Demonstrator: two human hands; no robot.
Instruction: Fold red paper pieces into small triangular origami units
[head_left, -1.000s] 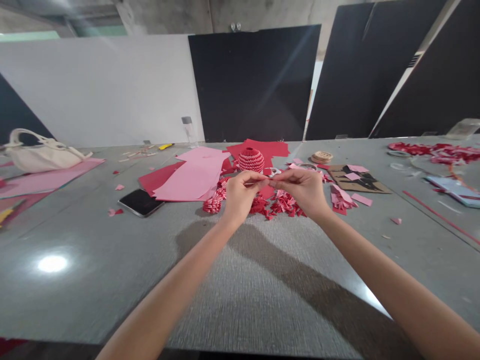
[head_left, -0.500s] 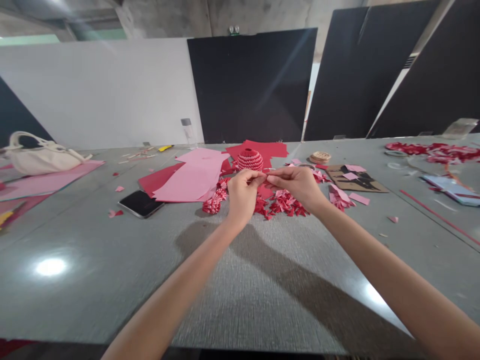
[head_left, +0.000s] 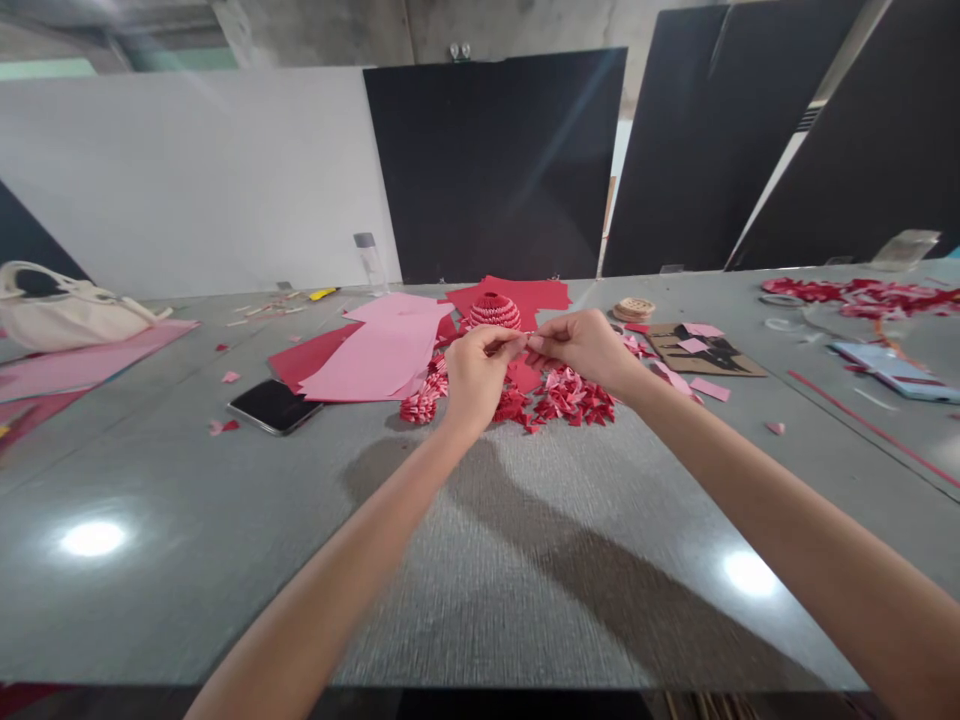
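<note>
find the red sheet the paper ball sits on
The red sheet at the back, under the folded paper ball; the other red sheet lies further left, partly under the pink sheets.

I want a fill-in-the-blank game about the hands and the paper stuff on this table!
The left hand and right hand pinch a small bit of ____ between their fingertips.
The round folded-paper ball sits on ____ paper.
The cream handbag lies on a ____ sheet.
The dark phone lies on the grey ____.

Missing words: paper; red; pink; table.
</note>
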